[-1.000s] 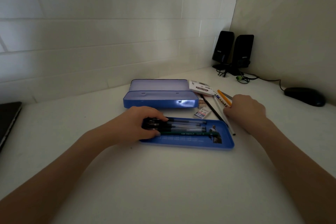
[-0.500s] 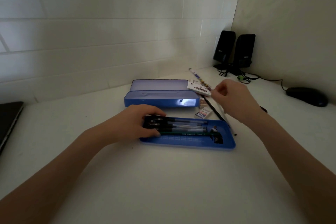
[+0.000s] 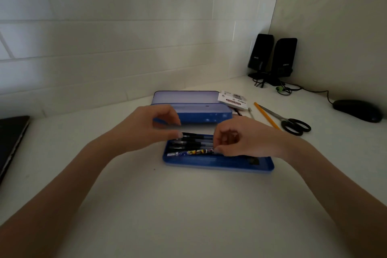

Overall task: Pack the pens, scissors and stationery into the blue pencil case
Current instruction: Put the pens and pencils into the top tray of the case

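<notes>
At frame centre, the open blue pencil case tray (image 3: 219,163) holds black pens (image 3: 194,140) and a patterned pen (image 3: 194,152), with black-handled scissors (image 3: 293,124) lying at right.

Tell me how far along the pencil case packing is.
Partway. Done: several dark pens lie in the blue tray. In hand: the right hand lays a patterned pen in beside them. Left: scissors, orange pencil and sticky notes are on the desk.

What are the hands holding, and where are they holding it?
The right hand pinches the patterned pencil at its right part, laying it in the blue tray. The left hand seems to hold nothing, fingertips by the black pens.
</notes>
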`<state>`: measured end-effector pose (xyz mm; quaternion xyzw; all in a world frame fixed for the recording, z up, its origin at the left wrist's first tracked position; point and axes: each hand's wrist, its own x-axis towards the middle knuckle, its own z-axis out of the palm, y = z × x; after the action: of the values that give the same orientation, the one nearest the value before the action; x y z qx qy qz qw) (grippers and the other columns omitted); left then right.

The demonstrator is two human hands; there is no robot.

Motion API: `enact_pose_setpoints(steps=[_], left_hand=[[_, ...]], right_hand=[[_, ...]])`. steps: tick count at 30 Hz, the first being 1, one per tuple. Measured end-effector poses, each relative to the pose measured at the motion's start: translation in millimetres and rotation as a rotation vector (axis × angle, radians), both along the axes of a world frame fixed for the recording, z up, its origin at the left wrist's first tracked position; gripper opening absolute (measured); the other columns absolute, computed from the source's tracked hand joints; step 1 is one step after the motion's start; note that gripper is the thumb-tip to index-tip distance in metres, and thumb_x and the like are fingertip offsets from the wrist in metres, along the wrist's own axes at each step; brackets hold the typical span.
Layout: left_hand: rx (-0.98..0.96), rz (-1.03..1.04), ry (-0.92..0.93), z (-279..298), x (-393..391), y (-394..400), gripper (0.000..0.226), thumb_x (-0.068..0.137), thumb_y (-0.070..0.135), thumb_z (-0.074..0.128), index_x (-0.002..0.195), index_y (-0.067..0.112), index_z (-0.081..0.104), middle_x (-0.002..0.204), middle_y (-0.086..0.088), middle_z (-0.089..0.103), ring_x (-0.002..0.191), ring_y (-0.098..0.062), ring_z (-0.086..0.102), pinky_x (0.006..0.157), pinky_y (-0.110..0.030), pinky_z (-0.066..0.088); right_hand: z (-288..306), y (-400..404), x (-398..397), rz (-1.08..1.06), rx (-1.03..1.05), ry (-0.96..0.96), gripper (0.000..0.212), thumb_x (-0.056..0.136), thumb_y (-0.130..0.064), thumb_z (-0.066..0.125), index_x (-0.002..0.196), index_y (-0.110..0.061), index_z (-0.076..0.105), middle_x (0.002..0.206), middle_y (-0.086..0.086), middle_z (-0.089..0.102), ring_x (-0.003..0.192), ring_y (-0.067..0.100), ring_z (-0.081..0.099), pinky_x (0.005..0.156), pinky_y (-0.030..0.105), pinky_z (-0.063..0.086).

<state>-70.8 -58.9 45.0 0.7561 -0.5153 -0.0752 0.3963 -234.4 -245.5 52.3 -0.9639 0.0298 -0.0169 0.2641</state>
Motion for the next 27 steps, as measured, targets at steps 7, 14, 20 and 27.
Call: enact_pose_setpoints(steps=[7,14,20,27], left_hand=[[0.199,-0.118,-0.059,-13.4,-8.3,-6.9,0.024,0.063,0.026,0.082,0.081,0.027,0.066,0.102,0.017,0.065,0.096,0.004,0.059,0.080,-0.004,0.043],[0.208,-0.087,-0.234,-14.7,-3.9,-6.9,0.034,0.065,0.030,0.080,0.093,0.029,0.061,0.103,0.010,0.061,0.097,-0.005,0.055,0.086,-0.018,0.043],[0.245,-0.069,-0.183,-15.6,-5.9,-5.2,0.046,0.070,0.032,0.077,0.108,0.044,0.054,0.112,0.016,0.059,0.103,0.000,0.054,0.087,-0.006,0.038],[0.251,-0.062,-0.172,-16.2,-5.2,-5.9,0.046,0.070,0.033,0.077,0.111,0.040,0.058,0.110,0.015,0.060,0.102,0.000,0.055,0.089,-0.010,0.041]], right_hand=[[-11.1,11.9,6.1,-0.032,-0.084,-0.019,0.011,0.079,-0.033,0.069,0.079,-0.025,0.061,0.086,-0.008,0.064,0.080,0.008,0.061,0.075,0.028,0.054],[-9.2,12.7,6.6,-0.081,-0.077,-0.005,0.014,0.080,-0.036,0.068,0.075,-0.026,0.059,0.080,-0.012,0.060,0.076,0.004,0.058,0.074,0.025,0.051],[1.4,-38.6,-3.5,-0.658,-0.240,-0.335,0.018,0.083,-0.040,0.062,0.080,-0.024,0.056,0.076,-0.009,0.056,0.069,0.009,0.053,0.057,0.025,0.038],[-21.7,-67.8,-3.4,-0.865,-0.246,0.016,0.025,0.082,-0.039,0.063,0.092,-0.017,0.058,0.090,0.002,0.060,0.082,0.020,0.056,0.069,0.034,0.048]])
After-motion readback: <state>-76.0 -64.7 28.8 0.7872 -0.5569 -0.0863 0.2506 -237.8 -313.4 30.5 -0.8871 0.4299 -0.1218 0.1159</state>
